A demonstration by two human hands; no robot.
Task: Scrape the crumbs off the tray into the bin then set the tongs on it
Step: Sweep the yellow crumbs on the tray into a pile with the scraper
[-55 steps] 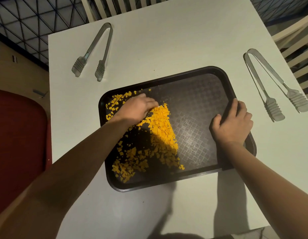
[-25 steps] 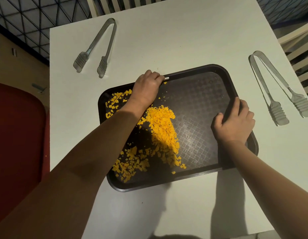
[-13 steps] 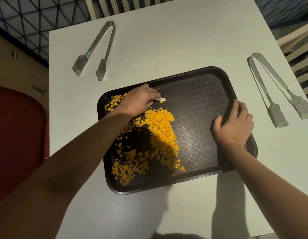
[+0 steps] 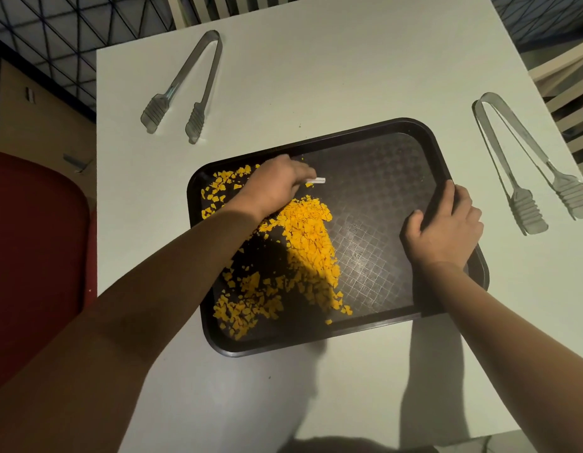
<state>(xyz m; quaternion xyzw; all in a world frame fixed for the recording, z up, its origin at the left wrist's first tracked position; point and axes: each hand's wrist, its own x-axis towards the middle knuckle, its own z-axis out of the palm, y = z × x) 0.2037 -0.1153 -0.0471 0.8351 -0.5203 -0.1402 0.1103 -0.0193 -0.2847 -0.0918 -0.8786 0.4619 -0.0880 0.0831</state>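
Observation:
A dark brown tray [image 4: 375, 178] lies on the white table [image 4: 316, 70]. Yellow crumbs [image 4: 303, 243] cover its left half, heaped near the middle. My left hand [image 4: 277, 188] rests inside the tray near its far rim, shut on a small white scraper [image 4: 316, 181] whose tip sticks out to the right. My right hand [image 4: 445, 223] grips the tray's right rim. One pair of clear tongs [image 4: 185, 89] lies at the far left of the table. A second pair of tongs [image 4: 525, 161] lies to the right of the tray.
A red bin [image 4: 32, 256] stands beside the table's left edge. Slatted chairs [image 4: 571, 103] stand at the right and far sides. The table's near edge is in shadow.
My left hand drew back from the tray's far rim toward the crumb heap with the white scraper in it. My right hand has kept its grip on the right rim.

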